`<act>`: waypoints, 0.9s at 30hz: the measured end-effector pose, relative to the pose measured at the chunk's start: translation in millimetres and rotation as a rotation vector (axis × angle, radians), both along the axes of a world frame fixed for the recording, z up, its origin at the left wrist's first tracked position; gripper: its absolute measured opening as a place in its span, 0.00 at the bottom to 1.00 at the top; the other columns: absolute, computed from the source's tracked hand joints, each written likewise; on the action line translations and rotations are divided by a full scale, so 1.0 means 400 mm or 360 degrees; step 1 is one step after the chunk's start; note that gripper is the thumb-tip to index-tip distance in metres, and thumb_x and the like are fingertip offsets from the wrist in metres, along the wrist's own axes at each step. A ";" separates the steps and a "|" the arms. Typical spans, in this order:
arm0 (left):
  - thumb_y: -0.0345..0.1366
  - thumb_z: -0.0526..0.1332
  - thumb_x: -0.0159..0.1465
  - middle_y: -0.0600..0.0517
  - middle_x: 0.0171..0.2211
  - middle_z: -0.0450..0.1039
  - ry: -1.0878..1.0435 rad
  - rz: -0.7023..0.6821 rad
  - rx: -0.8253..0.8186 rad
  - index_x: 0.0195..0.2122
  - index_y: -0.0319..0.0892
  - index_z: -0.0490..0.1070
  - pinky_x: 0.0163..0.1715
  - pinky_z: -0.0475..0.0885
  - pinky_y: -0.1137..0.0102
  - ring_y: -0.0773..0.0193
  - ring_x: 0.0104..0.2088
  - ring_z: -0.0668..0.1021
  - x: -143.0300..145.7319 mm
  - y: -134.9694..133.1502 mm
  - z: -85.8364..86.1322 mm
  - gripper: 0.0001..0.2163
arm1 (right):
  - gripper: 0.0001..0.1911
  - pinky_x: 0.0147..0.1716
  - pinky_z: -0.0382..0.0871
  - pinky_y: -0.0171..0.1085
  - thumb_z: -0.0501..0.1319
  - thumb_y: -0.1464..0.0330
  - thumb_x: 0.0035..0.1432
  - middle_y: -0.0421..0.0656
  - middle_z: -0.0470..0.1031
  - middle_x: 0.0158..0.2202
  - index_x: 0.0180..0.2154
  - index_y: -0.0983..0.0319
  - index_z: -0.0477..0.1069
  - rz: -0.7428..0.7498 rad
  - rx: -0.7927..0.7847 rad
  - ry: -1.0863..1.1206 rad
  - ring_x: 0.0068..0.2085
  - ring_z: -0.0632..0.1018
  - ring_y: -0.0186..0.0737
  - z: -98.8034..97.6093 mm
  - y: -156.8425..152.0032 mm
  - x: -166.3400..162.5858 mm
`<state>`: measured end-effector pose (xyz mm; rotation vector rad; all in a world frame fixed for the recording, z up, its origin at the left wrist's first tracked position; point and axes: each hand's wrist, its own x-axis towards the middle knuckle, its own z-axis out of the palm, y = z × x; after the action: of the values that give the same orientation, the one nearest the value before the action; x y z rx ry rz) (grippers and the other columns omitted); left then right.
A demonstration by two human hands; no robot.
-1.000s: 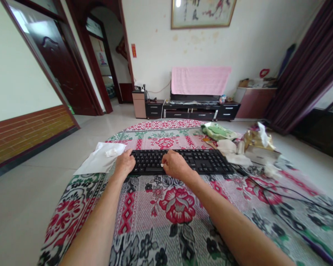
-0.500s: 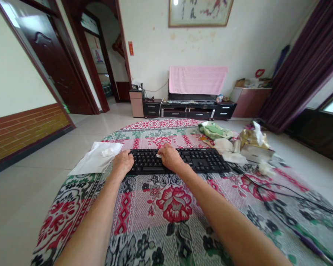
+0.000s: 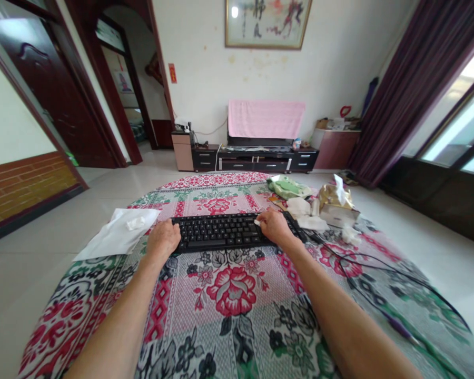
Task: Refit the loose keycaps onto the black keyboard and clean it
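Note:
A black keyboard [image 3: 215, 230] lies on the flower-patterned tablecloth [image 3: 233, 289], its long side across my view. My left hand [image 3: 164, 238] is closed around the keyboard's left end. Over the right part of the keys, my right hand [image 3: 275, 226] pinches a small white piece of tissue [image 3: 257, 222] against them. Only a bit of that tissue shows beyond the fingertips. To the left of my left hand, a white sheet of paper [image 3: 106, 237] carries a crumpled white wad [image 3: 135, 223].
Right of the keyboard lie folded white tissues [image 3: 312, 222], a gold tissue box [image 3: 335, 208] and a crumpled tissue [image 3: 351, 235]. A green cloth [image 3: 287, 186] is behind them. Black cables [image 3: 363, 263] cross the table's right side. A TV cabinet [image 3: 256, 160] stands beyond.
My right hand has moved rightward along the keys with the tissue, from the middle to the right part. My left hand stays on the keyboard's left end. The view has turned slightly right.

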<state>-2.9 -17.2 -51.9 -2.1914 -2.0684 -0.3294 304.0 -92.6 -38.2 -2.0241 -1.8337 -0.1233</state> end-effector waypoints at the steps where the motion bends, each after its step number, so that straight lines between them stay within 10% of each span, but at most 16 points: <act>1: 0.38 0.45 0.62 0.39 0.39 0.74 0.0013 -0.0006 0.0003 0.45 0.33 0.69 0.42 0.67 0.65 0.53 0.42 0.75 0.000 0.000 -0.001 0.19 | 0.16 0.41 0.62 0.33 0.52 0.76 0.50 0.48 0.74 0.35 0.36 0.63 0.77 -0.0057 -0.0006 0.0003 0.38 0.73 0.39 0.002 -0.003 0.008; 13: 0.38 0.43 0.62 0.37 0.39 0.73 0.0046 -0.0060 0.0075 0.45 0.32 0.68 0.42 0.67 0.64 0.53 0.41 0.75 -0.006 0.003 -0.016 0.20 | 0.17 0.40 0.60 0.31 0.50 0.75 0.57 0.47 0.70 0.38 0.40 0.62 0.75 0.0248 0.0204 0.0094 0.40 0.70 0.37 -0.034 0.035 -0.027; 27: 0.38 0.43 0.62 0.39 0.39 0.73 0.0057 -0.0051 0.0092 0.46 0.33 0.68 0.42 0.66 0.65 0.54 0.41 0.75 -0.006 0.001 -0.017 0.20 | 0.19 0.42 0.61 0.35 0.52 0.77 0.51 0.49 0.71 0.42 0.41 0.61 0.76 -0.0458 0.0104 0.0118 0.41 0.72 0.41 -0.038 0.024 0.123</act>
<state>-5.2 -16.6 -58.9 -2.1826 -1.9819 -0.3459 353.3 -82.8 -53.6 -2.2037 -1.4669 -0.1835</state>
